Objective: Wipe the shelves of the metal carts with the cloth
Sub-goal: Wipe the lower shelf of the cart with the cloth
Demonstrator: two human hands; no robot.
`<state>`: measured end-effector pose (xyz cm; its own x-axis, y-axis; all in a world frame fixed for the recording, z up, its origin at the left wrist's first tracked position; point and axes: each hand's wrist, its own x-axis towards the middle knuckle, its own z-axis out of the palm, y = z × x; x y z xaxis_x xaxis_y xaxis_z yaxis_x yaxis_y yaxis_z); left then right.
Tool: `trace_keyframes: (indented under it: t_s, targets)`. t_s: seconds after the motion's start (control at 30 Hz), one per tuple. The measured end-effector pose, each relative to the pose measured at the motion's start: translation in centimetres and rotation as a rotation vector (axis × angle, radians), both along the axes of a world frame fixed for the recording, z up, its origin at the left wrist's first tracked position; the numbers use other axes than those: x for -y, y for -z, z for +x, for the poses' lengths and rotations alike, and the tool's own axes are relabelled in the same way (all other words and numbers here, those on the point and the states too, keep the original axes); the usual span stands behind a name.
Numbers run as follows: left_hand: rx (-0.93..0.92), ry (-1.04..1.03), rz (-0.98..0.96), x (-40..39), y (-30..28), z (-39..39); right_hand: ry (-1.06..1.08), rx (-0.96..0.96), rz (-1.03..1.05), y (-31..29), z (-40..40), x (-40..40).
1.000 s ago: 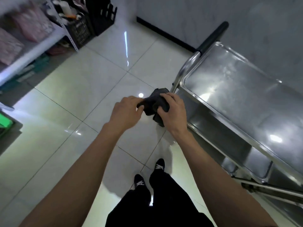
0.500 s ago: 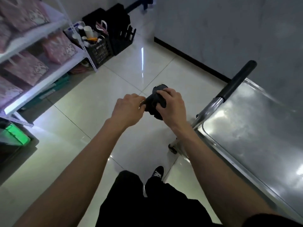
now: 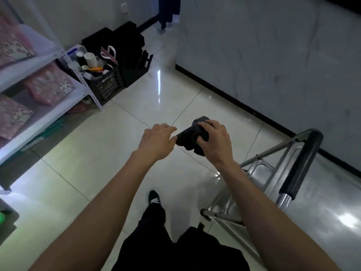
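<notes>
1. Head view: the right hand grips a bunched dark cloth in mid-air above the tiled floor.
2. The left hand is loosely curled, its fingertips touching the cloth's left end.
3. Low on the right stands the metal cart, its black handle just beside the right forearm, apart from the cloth.
4. A white rack and black crates stand at upper left.
</notes>
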<state>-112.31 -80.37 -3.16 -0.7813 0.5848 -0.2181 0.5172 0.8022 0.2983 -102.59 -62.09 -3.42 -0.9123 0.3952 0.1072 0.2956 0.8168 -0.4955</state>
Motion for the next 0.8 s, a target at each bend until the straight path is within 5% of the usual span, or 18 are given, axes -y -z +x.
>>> trace_keyframes:
  t_s: [0.8]
  targets:
    - [-0.041,0.617,-0.044,-39.8,-1.5,-21.2,0.589,-0.1,-0.091,0.6,-13.6,-31.9]
